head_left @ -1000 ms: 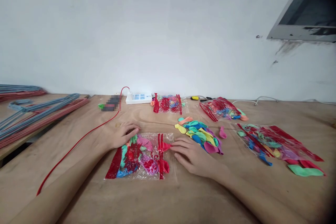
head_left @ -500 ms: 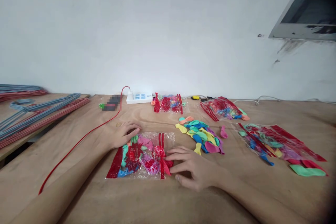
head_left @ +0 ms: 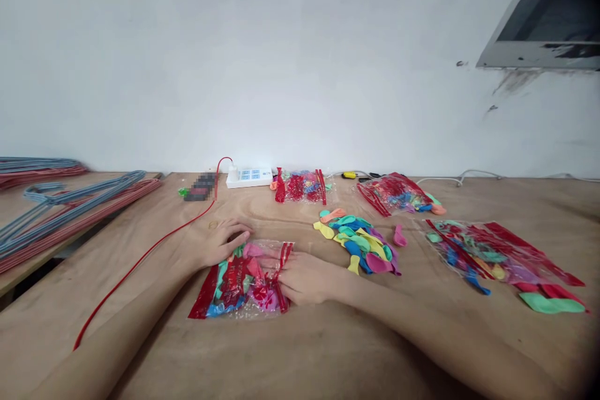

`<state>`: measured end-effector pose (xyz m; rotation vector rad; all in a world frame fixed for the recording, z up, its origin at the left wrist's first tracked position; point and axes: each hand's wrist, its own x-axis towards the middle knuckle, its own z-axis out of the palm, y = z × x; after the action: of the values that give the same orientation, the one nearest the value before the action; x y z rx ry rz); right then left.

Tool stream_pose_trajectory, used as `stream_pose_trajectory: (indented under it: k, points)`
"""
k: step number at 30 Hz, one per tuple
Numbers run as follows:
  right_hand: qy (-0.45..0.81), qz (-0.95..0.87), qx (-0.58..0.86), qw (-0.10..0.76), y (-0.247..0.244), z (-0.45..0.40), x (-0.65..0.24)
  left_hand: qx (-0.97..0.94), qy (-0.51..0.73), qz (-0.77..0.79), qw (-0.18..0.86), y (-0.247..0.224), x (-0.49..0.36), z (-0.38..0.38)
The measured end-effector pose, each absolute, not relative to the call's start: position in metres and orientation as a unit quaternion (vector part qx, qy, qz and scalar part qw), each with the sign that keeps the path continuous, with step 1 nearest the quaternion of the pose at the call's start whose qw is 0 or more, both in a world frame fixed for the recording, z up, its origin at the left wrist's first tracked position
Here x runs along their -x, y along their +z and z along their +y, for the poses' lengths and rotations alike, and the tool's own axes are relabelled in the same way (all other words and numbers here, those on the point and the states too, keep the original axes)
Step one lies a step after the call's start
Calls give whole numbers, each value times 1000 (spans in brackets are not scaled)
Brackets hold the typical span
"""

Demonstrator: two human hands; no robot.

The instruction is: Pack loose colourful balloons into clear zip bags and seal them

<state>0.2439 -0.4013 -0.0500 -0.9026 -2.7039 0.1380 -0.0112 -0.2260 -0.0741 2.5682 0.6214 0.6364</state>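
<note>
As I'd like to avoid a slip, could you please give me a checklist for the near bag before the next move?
1. Left hand at the near bag: ok, by its upper left corner.
2. Right hand at the opening: ok, fingers inside the right end.
3. Right fingertips free of balloons: cannot tell, the shiny plastic blurs them.
4. Red cable clear of the bag: ok.
5. All balloons bagged: not ok, a loose pile lies beyond the right arm.

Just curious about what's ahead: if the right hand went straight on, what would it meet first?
The right hand points into the red-and-clear bag, so probably the pinkish balloons inside; how deep it reaches is unclear.
</note>
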Motion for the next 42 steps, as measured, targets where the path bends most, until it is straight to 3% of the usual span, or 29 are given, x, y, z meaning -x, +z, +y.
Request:
stream_pose_trajectory:
  k: [6, 14, 20, 29, 33, 37, 39, 42]
  points:
    - [73, -933, 293, 194, -45, -397, -253, -924, 233, 218, 211, -75, 11, -225]
    - [23, -836, 468, 286, -42, -438, -356, -920, 231, 233, 212, -80, 13, -224]
    - [-8, -806, 548, 224, -40, -454, -401, -924, 228, 230, 202, -77, 12, -226]
    - [-27, -791, 587, 169, -57, -444, -382, -926, 229, 226, 196, -75, 12, -227]
    - [16, -783, 573, 239, -55, -443, -380, -928, 220, 226, 198, -73, 12, -228]
    - [167, -713, 579, 358, -42, -449, -380, -927, 221, 223, 203, -73, 11, -228]
    - [237, -669, 600, 369, -40, -451, -381, -927, 220, 224, 206, -73, 11, -228]
    - [240, -635, 634, 370, -45, -450, -384, -926, 221, 228, 205, -74, 11, -228]
